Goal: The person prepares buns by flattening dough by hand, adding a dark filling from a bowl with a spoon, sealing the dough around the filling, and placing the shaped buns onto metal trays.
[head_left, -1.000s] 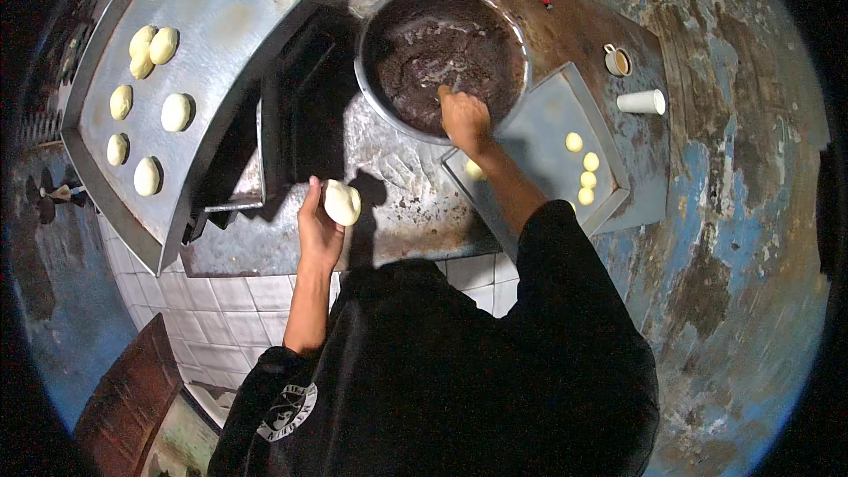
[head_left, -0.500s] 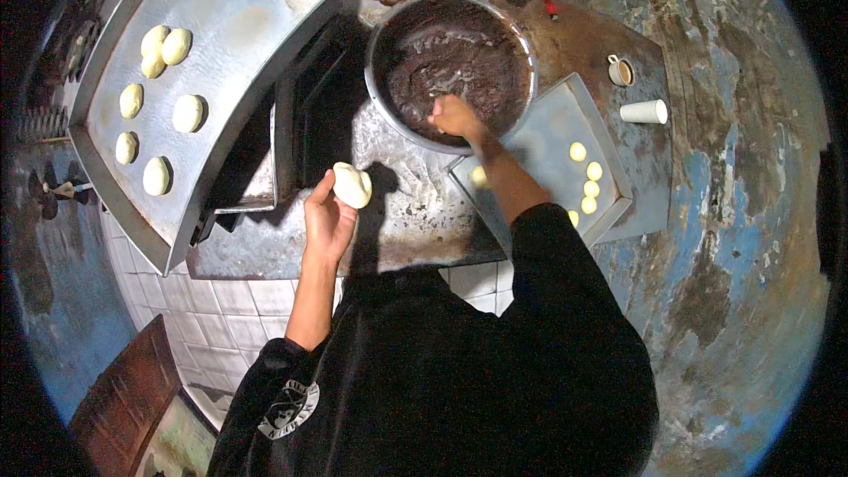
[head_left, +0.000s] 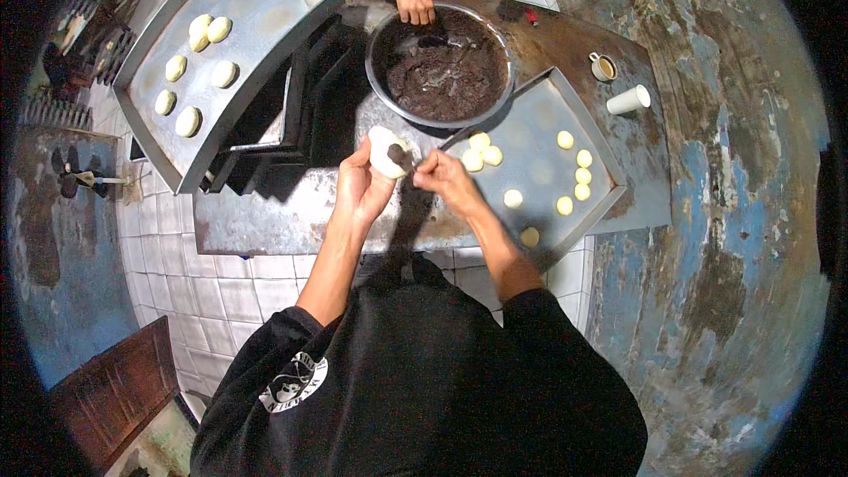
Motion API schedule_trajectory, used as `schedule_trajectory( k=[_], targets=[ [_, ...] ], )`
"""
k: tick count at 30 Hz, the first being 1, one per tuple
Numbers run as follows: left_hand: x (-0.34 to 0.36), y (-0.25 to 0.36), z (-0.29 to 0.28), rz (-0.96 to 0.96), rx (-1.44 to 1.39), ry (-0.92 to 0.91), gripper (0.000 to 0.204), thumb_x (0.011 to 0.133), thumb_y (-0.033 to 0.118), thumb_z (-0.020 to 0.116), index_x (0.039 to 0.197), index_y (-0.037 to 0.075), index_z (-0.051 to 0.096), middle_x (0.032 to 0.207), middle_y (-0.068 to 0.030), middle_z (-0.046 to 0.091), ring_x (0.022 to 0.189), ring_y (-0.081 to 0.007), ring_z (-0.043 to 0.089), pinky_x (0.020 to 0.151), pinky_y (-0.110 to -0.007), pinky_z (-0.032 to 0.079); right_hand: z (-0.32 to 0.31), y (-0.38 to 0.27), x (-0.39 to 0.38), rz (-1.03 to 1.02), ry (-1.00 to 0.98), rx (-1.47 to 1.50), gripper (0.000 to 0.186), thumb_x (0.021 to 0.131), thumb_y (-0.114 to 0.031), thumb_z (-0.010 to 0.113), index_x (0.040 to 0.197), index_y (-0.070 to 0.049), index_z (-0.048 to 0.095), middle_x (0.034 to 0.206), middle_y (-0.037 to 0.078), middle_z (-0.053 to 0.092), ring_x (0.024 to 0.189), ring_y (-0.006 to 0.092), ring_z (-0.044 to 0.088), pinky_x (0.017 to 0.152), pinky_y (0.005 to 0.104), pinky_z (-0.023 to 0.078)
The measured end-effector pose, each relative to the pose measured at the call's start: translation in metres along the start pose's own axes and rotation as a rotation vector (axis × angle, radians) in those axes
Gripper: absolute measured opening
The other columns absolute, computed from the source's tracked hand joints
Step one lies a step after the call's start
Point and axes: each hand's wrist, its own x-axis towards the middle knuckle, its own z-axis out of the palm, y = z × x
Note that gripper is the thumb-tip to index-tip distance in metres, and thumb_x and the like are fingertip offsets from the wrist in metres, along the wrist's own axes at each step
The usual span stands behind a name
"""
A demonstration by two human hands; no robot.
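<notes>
In front of my chest, my left hand point(head_left: 358, 187) holds a flattened piece of pale dough point(head_left: 385, 147). A lump of dark filling point(head_left: 399, 155) sits on its right side. Close beside it is my right hand point(head_left: 443, 179), fingers pinched together; what they hold, if anything, is hidden. Beyond both hands stands a wide metal bowl point(head_left: 402, 115) with dark brown, crumbly filling point(head_left: 442, 79) inside. To its right, a shallow metal tray point(head_left: 534, 115) carries several small dough balls point(head_left: 565, 140).
A co-worker's hand point(head_left: 415, 3) reaches into the bowl's far side. Larger dough pieces point(head_left: 224, 74) lie on a raised tray point(head_left: 274, 13) at left, above a dark metal rack point(head_left: 291, 115). A cup of brown drink point(head_left: 603, 67) and a white cup on its side point(head_left: 629, 100) lie right.
My right hand has left the bowl and come to the dough, where dark filling now shows. My left hand has moved slightly right and up. The co-worker's hand now dips into the bowl.
</notes>
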Motion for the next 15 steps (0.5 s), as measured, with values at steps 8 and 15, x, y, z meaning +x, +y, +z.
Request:
schedule_trajectory(
  k=[8, 15],
  targets=[
    [-0.048, -0.021, 0.012, -0.050, 0.058, -0.057, 0.045, 0.106, 0.035, 0.051, 0.128, -0.004, 0.056, 0.129, -0.0190, 0.065, 0.119, -0.0318, 0.063, 0.111, -0.047, 0.046, -0.046, 0.127, -0.078, 0.141, 0.225, -0.148, 0.010, 0.097, -0.005, 0.062, 0.106, -0.002, 0.058, 0.083, 0.007, 0.067, 0.077, 0.0129, 0.061, 0.074, 0.0278, 0.050],
    [-0.080, -0.035, 0.009, -0.106, 0.061, -0.033, 0.051, 0.102, 0.048, 0.055, 0.118, -0.001, 0.055, 0.123, -0.0178, 0.066, 0.120, -0.0335, 0.062, 0.111, -0.050, 0.044, -0.045, 0.112, -0.057, 0.117, 0.241, -1.019, 0.019, 0.089, -0.008, 0.058, 0.101, 0.002, 0.068, 0.093, 0.022, 0.072, 0.085, 0.0361, 0.067, 0.080, 0.0426, 0.052]
  ],
)
